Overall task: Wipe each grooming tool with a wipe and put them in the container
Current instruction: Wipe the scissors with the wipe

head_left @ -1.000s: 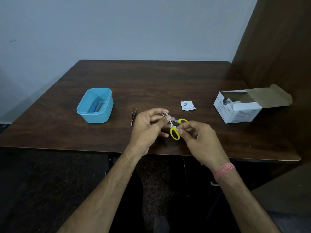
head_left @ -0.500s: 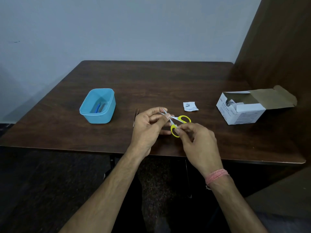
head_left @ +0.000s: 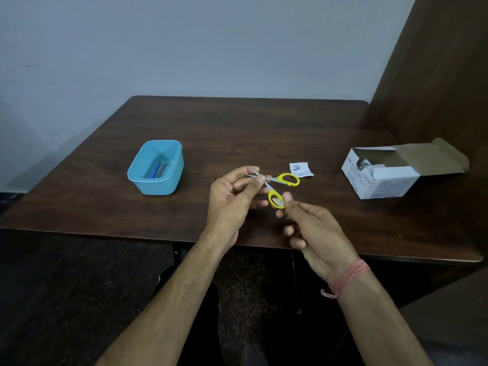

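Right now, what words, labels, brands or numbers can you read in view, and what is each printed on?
No text can be read for certain.
White box: a small logo near its top left corner and rows of print on its front and side, all too blurred to read.
Torn white sachet on the table: dark print, too small to read.
Blue container and scissors: no markings visible.

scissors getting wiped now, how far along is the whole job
Partly done. The blue container already holds a couple of tools, one with a blue handle. In hand: the left hand pinches the blades of the yellow-handled scissors while the right hand rubs a wipe on one handle loop. Left: finish wiping, put the scissors in, then a thin tool lying by the left hand.
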### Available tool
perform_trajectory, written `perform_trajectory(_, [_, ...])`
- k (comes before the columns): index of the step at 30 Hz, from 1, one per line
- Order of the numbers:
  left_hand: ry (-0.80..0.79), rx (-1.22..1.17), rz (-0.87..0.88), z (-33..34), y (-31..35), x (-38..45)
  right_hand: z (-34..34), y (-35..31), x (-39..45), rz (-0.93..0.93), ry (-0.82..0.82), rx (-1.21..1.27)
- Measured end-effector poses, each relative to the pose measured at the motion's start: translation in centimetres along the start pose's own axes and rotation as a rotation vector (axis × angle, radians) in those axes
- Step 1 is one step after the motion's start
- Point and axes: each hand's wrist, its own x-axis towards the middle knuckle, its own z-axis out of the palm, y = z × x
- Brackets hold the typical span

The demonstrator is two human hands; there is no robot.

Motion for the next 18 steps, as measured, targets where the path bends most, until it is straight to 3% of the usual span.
perform_trajectory(12, [-0.011, -0.066, 0.009, 0.1, 0.2, -0.3, 0.2, -1.6, 0.1, 0.149, 0.005, 0.167])
perform_trajectory(18, [-0.014, -0.066, 0.027, 0.1, -0.1, -0.3, 0.3, -1.3, 0.8, 0.12, 0.053, 0.245])
